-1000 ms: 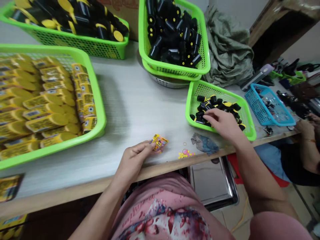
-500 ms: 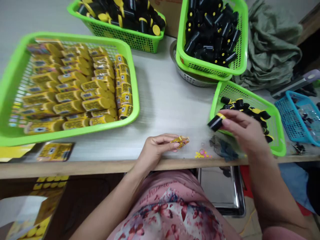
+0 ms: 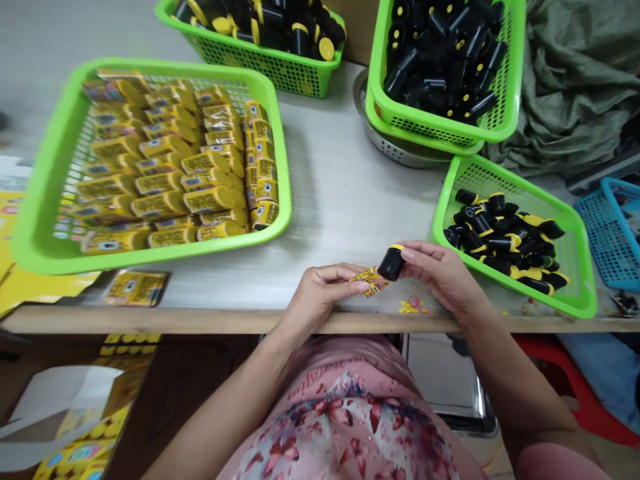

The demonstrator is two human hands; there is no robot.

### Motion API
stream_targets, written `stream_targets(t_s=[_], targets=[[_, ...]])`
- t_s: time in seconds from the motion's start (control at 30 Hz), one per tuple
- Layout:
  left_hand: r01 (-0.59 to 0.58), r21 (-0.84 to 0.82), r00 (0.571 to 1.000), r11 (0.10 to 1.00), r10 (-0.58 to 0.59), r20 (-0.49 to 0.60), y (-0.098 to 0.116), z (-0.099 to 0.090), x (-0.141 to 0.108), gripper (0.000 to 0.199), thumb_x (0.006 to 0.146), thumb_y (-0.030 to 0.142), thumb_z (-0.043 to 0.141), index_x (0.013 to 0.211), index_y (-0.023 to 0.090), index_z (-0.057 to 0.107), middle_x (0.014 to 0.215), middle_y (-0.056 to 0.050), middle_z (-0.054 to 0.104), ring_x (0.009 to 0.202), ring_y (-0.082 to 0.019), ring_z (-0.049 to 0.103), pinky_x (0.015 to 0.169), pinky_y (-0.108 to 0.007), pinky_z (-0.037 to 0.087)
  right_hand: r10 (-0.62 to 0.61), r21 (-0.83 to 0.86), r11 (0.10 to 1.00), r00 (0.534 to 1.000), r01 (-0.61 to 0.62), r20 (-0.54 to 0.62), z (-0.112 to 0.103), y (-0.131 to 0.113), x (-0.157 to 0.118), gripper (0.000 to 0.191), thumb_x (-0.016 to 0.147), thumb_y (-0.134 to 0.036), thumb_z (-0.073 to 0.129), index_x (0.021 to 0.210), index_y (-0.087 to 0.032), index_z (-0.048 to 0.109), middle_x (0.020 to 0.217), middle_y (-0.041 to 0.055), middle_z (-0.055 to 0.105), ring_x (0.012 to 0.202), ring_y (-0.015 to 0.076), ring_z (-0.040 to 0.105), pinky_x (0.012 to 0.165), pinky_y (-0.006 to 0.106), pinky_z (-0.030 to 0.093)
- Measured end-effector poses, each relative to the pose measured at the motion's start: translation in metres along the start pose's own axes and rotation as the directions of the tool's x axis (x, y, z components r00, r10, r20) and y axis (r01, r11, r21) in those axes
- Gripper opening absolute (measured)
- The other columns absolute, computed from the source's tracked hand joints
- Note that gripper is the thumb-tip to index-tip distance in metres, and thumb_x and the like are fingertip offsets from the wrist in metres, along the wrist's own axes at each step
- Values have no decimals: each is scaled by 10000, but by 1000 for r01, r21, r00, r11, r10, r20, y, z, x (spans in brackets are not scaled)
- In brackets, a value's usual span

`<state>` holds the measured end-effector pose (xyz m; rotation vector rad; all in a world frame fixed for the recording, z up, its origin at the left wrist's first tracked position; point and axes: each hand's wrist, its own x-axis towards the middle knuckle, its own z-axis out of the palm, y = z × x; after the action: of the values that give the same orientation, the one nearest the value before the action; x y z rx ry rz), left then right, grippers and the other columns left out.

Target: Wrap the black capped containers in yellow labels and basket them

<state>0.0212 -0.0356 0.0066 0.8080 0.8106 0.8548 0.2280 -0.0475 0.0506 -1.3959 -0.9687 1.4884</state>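
Holding: left hand pinches yellow packet; right hand pinches black tube.
Tube: standing nearly upright, just right of the packet.

And over on the left, a big lime-green plastic basket packed with rows of yellow-wrapped packets, one loose packet lying just off its front rim! Up top, a second green basket is heaped with black tubes, and a third sits right on a perforated steel bowl. An olive cloth is bunched at the far right beside a blue basket. Below the wooden table edge, there's a steel tray and a red stool!
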Motion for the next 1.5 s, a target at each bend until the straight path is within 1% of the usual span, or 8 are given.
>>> stream_targets(t_s=[0.17,0.37,0.57,0.7,0.9,1.07,1.33,1.5], targets=[[18,42,999,999,-17,-32,-1,0,-1,129,608,291,884,637,206,792,851,-67,793,833,-217,701,781,-328,551,-8,4,1000,1000,8,-4,4,1,1,335,684,-450,843,899,-203,776,873,30,764,721,141,679,738,325,593],[-5,10,1000,1000,5,-13,-4,-1,0,119,628,272,874,648,194,787,837,-57,795,843,-193,708,911,-321,512,-30,-31,999,999,29,-25,8,7,2,354,694,-446,839,944,-208,761,909,22,764,720,137,699,787,348,603],[51,-103,994,993,-60,-86,-7,1,4,331,540,270,926,841,201,806,867,-40,802,740,-166,694,797,-311,539,-140,-109,985,989,133,-53,19,18,2,357,718,-429,823,990,-221,726,991,33,767,866,163,719,893,381,609],[51,-102,993,993,-61,-102,-6,2,4,323,511,289,939,780,183,797,788,-37,790,667,-149,668,717,-284,527,-225,-162,964,972,212,-67,27,23,2,338,744,-429,797,997,-227,700,1040,39,754,924,167,715,926,369,601],[37,-133,987,990,-57,-150,-6,1,5,368,477,294,947,789,178,790,794,-32,788,670,-148,670,711,-283,525,-455,-337,851,886,402,-90,37,30,-2,255,784,-385,767,982,-243,692,1027,47,711,939,179,707,853,331,621],[81,-181,991,980,-99,-92,-4,1,4,364,507,326,943,804,171,798,763,-34,780,648,-139,666,714,-276,530,-595,-483,680,800,551,75,32,33,-5,137,892,-322,669,969,-253,759,1052,65,740,1026,200,693,964,399,568],[240,-166,967,957,-219,132,6,0,0,402,569,468,904,790,152,792,771,-69,769,584,-157,663,595,-277,553,-311,-161,927,934,339,176,25,33,-6,360,873,-488,680,1177,-295,692,1213,43,735,1131,205,688,991,414,569],[234,-157,967,959,-213,140,4,-2,-2,346,591,387,899,837,165,798,847,-71,778,649,-172,682,671,-318,579,-229,-80,967,965,240,127,27,37,-3,353,799,-492,751,1076,-283,685,1094,34,767,1026,202,720,878,386,609]])
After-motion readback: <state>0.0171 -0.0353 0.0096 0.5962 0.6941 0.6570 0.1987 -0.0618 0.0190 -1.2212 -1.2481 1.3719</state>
